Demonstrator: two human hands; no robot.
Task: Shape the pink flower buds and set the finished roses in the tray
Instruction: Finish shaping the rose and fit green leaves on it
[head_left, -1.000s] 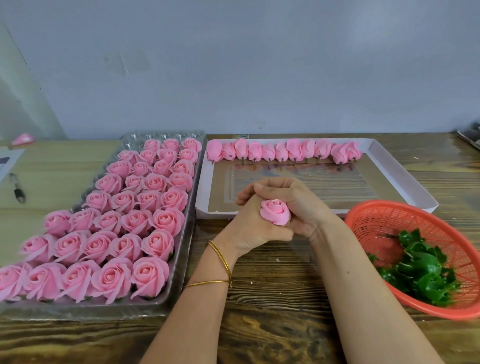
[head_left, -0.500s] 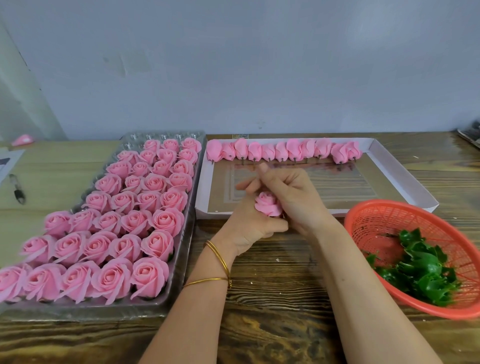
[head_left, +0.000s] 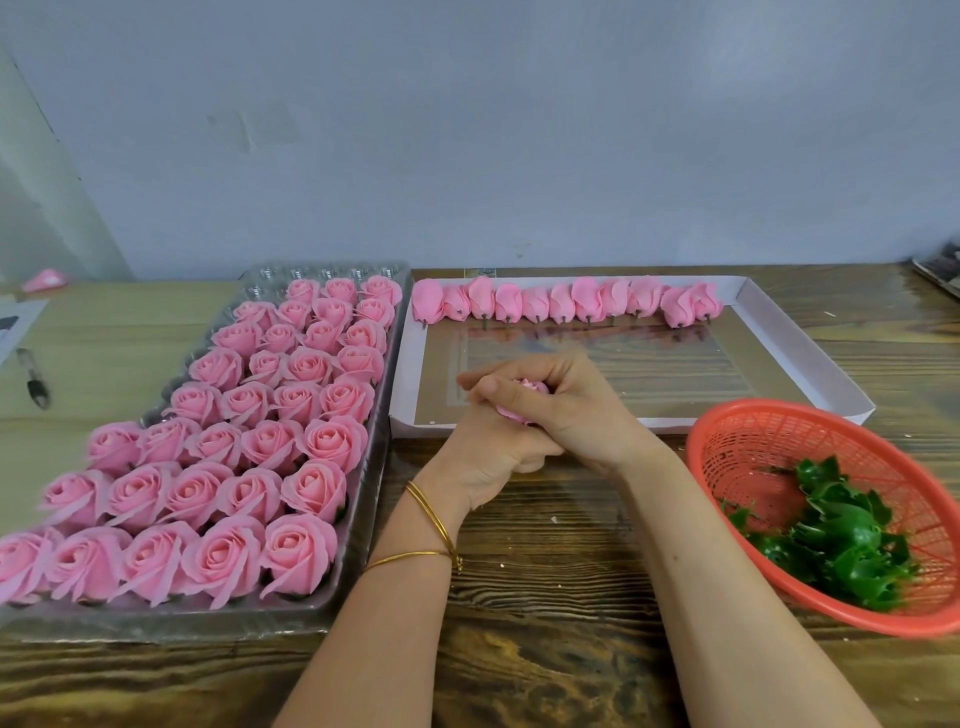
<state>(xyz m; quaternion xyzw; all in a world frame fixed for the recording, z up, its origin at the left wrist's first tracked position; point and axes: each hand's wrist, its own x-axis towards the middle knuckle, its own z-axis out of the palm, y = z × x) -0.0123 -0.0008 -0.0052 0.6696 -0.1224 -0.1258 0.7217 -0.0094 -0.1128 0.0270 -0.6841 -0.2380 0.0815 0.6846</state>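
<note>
Fingers (head_left: 491, 388) of both your left hand (head_left: 483, 457) and right hand (head_left: 576, 410) are curling tightly around the pink bud (head_left: 527, 387), so squeezing harder is risking crushed petals.

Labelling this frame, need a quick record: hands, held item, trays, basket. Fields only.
left hand: grips bud from below
right hand: curled over bud from above
bud: pink, mostly hidden between both hands
tray: clear, left of hands, far cells empty
roses: finished, fill the rest of tray
box: white, behind hands
spare buds: one row along box's far wall
basket: red, right of hands
leaf pieces: green, in basket
</note>
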